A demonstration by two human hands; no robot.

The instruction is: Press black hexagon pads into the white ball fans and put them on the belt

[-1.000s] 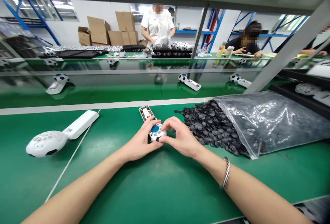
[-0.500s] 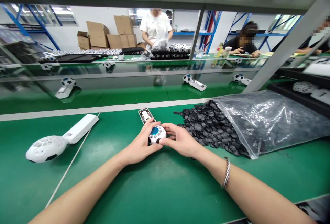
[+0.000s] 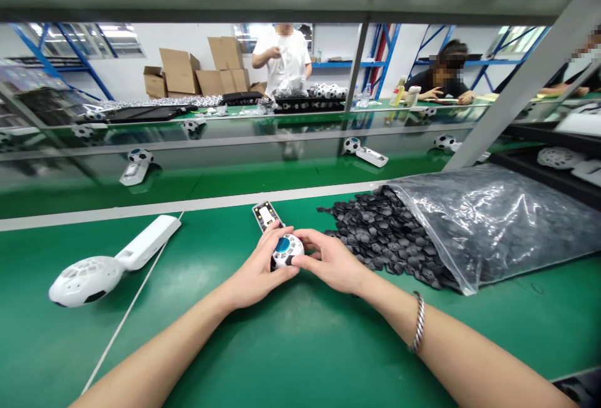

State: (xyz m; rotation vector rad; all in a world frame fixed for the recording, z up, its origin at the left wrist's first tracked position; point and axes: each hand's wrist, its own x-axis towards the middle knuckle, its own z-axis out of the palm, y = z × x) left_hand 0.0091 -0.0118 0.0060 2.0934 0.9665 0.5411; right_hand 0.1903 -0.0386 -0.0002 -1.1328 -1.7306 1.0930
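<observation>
Both hands close around the round head of a football-patterned handheld fan (image 3: 288,249), white with a blue centre disc and black patches. My left hand (image 3: 256,267) wraps its left side, thumb along the near edge. From the right, my right hand (image 3: 331,259) grips the rim between thumb and fingers. The fan's open handle (image 3: 267,214), with its inner parts showing, points away beyond my left fingers. Loose black plastic patches (image 3: 382,233) lie heaped right of my hands, spilling from a clear plastic bag (image 3: 507,226).
At the left on the green bench lies a white fan shell (image 3: 87,280). Across the back runs a conveyor (image 3: 253,173) carrying several ball-headed fans. A slanted metal post (image 3: 511,70) and black trays (image 3: 530,161) stand at the right. People work at the far bench.
Fans on the conveyor have shifted right. My hands keep their hold on the fan head with little visible movement. The person opposite has raised one hand.
</observation>
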